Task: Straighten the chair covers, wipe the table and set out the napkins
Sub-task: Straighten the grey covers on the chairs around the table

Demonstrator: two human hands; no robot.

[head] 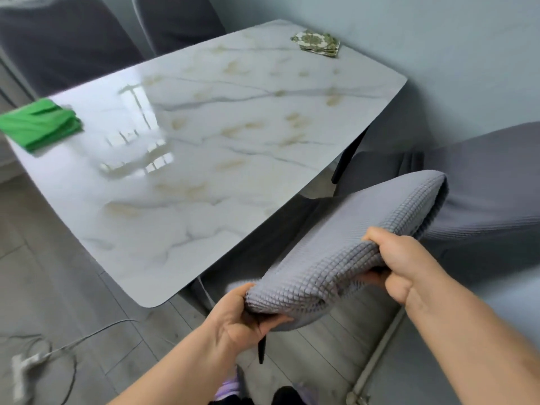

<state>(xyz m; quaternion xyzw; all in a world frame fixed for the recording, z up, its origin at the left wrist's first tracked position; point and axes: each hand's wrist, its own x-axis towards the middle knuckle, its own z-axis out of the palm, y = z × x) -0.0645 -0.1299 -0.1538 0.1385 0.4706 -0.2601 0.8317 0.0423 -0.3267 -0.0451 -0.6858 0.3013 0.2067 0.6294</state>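
Chair cover [350, 238], grey waffle weave, sits over a chair at the tabletop's [204, 159] near right edge. Left hand [242, 314] grips its lower corner, fingers curled under the fabric. Right hand [400, 264] grips the hem further right, thumb on top.

Tabletop is glossy, marble-patterned, with rounded corners. Green cloth [41, 124] lies folded at the far left edge. Napkins [317, 43] lie stacked at the far right corner, near the wall, well apart from the cloth.

A second covered chair [482, 185] stands just right of the held one. Floor [43, 258] shows along the near left side, with a cable [87, 334] trailing over it.
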